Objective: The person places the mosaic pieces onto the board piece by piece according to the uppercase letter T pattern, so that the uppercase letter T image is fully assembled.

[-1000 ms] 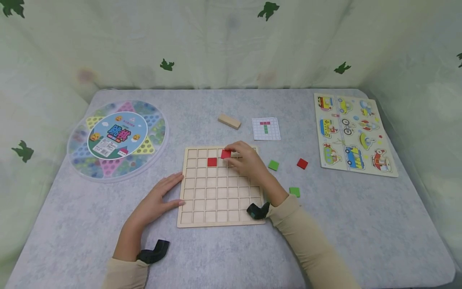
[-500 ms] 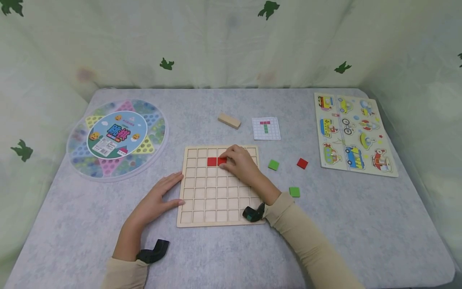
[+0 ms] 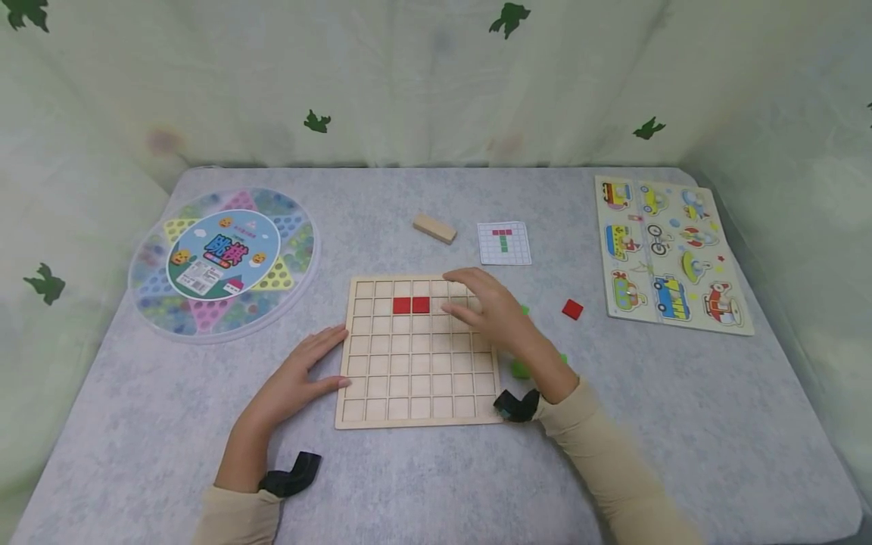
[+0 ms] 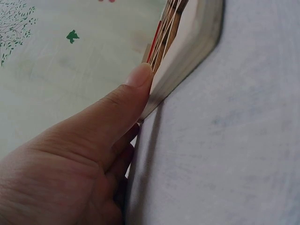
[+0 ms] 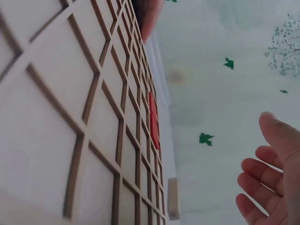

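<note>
Nearest the desk's [image 3: 409, 484] front edge, the left hand [image 3: 300, 376] is resting extended against the left edge of the board [image 3: 422, 386], touching without gripping. The right hand [image 3: 500, 316] is hovering over the board's far right part, relaxed and spread, holding nothing. Left of its fingertips, two red tiles [image 3: 421, 305] are sitting side by side. Toward the back edge, a card [image 3: 504, 244] is lying flat.

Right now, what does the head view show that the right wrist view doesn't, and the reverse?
Only the head view shows the picture puzzle board, the loose red tile, the green tiles and the tan sleeves.

Only the right wrist view shows the leafy branch print.

Both show the grid board, the two red tiles on it, the right hand and the wooden block.
</note>
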{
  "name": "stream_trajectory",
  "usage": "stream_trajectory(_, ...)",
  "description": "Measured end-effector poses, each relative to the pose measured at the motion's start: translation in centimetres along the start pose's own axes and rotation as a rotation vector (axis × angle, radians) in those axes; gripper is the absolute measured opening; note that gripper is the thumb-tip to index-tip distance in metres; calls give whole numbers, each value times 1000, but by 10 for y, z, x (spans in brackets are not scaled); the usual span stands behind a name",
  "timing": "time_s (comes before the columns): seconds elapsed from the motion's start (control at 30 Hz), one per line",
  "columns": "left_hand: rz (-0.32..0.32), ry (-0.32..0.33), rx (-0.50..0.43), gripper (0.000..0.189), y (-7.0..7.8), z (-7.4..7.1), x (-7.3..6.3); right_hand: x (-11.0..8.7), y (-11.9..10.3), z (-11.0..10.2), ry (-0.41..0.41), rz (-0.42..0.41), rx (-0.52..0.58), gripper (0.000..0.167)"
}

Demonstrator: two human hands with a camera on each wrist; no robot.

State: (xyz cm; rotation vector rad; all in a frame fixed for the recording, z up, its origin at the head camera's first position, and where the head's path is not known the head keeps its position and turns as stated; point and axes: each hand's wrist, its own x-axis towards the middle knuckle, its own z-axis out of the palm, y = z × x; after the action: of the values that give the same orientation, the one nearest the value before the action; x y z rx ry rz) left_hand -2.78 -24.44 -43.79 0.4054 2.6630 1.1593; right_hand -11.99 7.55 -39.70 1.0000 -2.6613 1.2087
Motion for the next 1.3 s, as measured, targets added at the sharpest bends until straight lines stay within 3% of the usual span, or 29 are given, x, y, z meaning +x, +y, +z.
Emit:
stream_trajectory(0.13, -3, -2, -5, 76, 0, 0, 0, -16, 7, -22, 107, -80, -85, 47)
stream_trajectory(0.37, -12, -7, -4, 76, -1, 1, 1, -43, 29, -50, 223, -108, -142, 53)
stream_trajectory(0.7, -16, -8, -2, 76, 0, 1, 1, -71, 54, -68, 295, -3, -179, 54)
stream_trajectory(0.97, -15, -7, -3, 76, 1, 0, 0, -87, 85, -64, 341, 40, -169, 54)
stream_trajectory(1.1, -18, -8, 1, 77, 0, 0, 1, -89, 87, -66, 339, 79, -197, 54)
stream_trajectory(1.3, -19, -5, 2, 76, 0, 0, 1, -89, 73, -72, 343, 96, -183, 52)
